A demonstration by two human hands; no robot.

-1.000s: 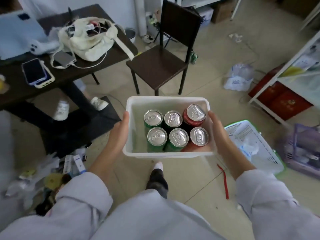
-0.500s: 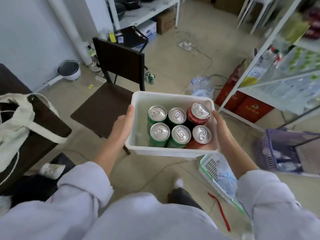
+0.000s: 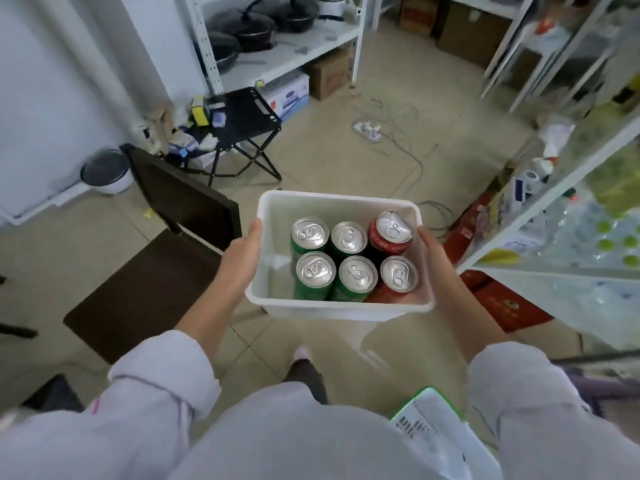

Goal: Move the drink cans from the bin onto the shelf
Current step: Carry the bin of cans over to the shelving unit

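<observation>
Bin (image 3: pixel 266 216), six cans (image 3: pixel 353 271): gripped at both sides by left hand (image 3: pixel 239 261) and right hand (image 3: pixel 433 251); fingers apparently curled underneath.

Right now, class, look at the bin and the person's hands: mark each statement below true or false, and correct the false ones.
1. The white bin holds six cans. True.
2. All the cans are green. False: four green cans and two red cans.
3. Both the left hand and the right hand hold the bin. True.
4. The bin rests on the dark chair. False: it is held in the air.
5. One can lies on its side. False: all stand upright or nearly so.
</observation>
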